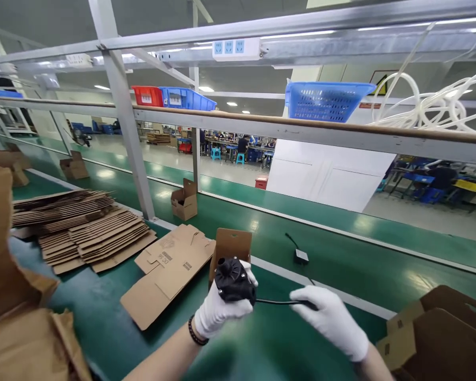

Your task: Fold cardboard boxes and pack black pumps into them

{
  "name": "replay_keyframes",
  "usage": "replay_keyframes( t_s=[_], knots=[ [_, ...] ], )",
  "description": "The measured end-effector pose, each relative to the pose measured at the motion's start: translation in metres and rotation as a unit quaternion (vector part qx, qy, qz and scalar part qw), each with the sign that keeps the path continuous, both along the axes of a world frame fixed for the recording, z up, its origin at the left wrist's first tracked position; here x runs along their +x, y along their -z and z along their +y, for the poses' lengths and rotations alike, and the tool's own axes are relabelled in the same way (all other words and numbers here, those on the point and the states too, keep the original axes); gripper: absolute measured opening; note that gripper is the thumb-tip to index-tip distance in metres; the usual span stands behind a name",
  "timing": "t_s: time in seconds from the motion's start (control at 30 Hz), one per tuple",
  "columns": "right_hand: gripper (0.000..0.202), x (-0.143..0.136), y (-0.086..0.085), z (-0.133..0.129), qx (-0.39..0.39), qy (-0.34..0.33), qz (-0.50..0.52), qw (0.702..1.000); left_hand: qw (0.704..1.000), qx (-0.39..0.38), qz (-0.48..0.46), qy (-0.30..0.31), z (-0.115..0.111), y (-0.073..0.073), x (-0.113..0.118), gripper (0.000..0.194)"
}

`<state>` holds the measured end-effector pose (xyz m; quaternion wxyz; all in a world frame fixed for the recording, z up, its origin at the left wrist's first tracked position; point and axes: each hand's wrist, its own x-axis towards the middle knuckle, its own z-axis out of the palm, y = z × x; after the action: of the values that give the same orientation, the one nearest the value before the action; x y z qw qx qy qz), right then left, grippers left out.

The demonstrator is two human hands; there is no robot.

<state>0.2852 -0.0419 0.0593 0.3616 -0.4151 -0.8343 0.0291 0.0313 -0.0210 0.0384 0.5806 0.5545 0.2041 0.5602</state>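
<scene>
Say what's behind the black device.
A cardboard box: its upright flap shows above the black device. The device and left hand cover most of its body and inside.

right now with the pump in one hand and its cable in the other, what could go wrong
The cable runs nearly straight from the pump in the left hand to the right hand, so a hard tug could strain it where it meets the body. The open box appears just behind the pump, so a forward move might knock it.
</scene>
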Motion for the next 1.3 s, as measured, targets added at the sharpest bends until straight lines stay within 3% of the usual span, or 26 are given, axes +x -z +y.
replay_keyframes(
  t_s=[0.13, 0.2, 0.3, 0.4, 0.43, 0.5, 0.57, 0.67, 0.73, 0.8, 0.87, 0.93, 0.97, 1.03, 1.07, 1.17, 1.3],
  knots=[
    [0.011, 0.009, -0.039, -0.025, 0.138, -0.007, -0.005, 0.99, 0.993, -0.076, 0.052, 0.08, -0.014, 0.005, -0.01, 0.062],
    [0.008, -0.008, -0.056, -0.036, 0.139, -0.023, -0.031, 0.989, 0.982, -0.126, 0.07, 0.126, -0.022, 0.01, -0.006, 0.063],
    [0.009, -0.042, -0.065, -0.034, 0.044, -0.072, -0.056, 0.995, 0.952, -0.125, 0.139, 0.243, -0.034, 0.009, 0.0, 0.063],
    [0.026, -0.067, -0.05, -0.016, -0.163, -0.102, 0.005, 0.981, 0.914, -0.021, 0.246, 0.323, -0.041, 0.002, 0.0, 0.048],
    [0.032, -0.071, -0.041, -0.012, -0.23, -0.103, 0.032, 0.967, 0.914, 0.011, 0.26, 0.312, -0.042, 0.001, -0.001, 0.043],
    [0.037, -0.075, -0.024, -0.01, -0.295, -0.086, 0.073, 0.949, 0.939, 0.051, 0.254, 0.226, -0.043, 0.002, -0.003, 0.044],
    [0.041, -0.077, -0.013, -0.018, -0.272, -0.076, 0.093, 0.955, 0.966, 0.068, 0.239, 0.077, -0.044, 0.007, -0.004, 0.056],
    [0.061, -0.084, -0.013, -0.038, -0.215, -0.044, 0.062, 0.974, 0.967, 0.074, 0.218, -0.113, -0.047, 0.017, 0.001, 0.063],
    [0.082, -0.092, -0.022, -0.048, -0.221, 0.012, 0.005, 0.975, 0.964, 0.083, 0.199, -0.158, -0.05, 0.02, 0.003, 0.063],
    [0.08, -0.095, -0.031, -0.054, -0.238, 0.044, -0.036, 0.97, 0.958, 0.123, 0.203, -0.16, -0.048, 0.017, -0.002, 0.067],
    [0.069, -0.09, -0.037, -0.056, -0.231, 0.042, -0.046, 0.971, 0.928, 0.211, 0.259, -0.164, -0.035, 0.007, -0.022, 0.072],
    [0.062, -0.076, -0.038, -0.057, -0.19, 0.062, -0.032, 0.979, 0.866, 0.283, 0.35, -0.218, -0.008, -0.005, -0.054, 0.079],
    [0.058, -0.067, -0.038, -0.058, -0.162, 0.08, -0.02, 0.983, 0.832, 0.27, 0.392, -0.283, 0.008, -0.01, -0.072, 0.078],
    [0.052, -0.048, -0.039, -0.06, -0.105, 0.11, 0.01, 0.988, 0.756, 0.138, 0.497, -0.403, 0.042, -0.013, -0.1, 0.076],
    [0.052, -0.04, -0.04, -0.06, -0.08, 0.119, 0.026, 0.989, 0.734, 0.07, 0.554, -0.387, 0.057, -0.011, -0.107, 0.072],
    [0.052, -0.027, -0.048, -0.056, -0.029, 0.114, 0.069, 0.991, 0.738, 0.029, 0.595, -0.318, 0.078, 0.007, -0.095, 0.045],
    [0.052, -0.031, -0.057, -0.034, -0.026, 0.076, 0.053, 0.995, 0.753, 0.034, 0.587, -0.295, 0.062, 0.042, -0.05, 0.055]
  ],
)
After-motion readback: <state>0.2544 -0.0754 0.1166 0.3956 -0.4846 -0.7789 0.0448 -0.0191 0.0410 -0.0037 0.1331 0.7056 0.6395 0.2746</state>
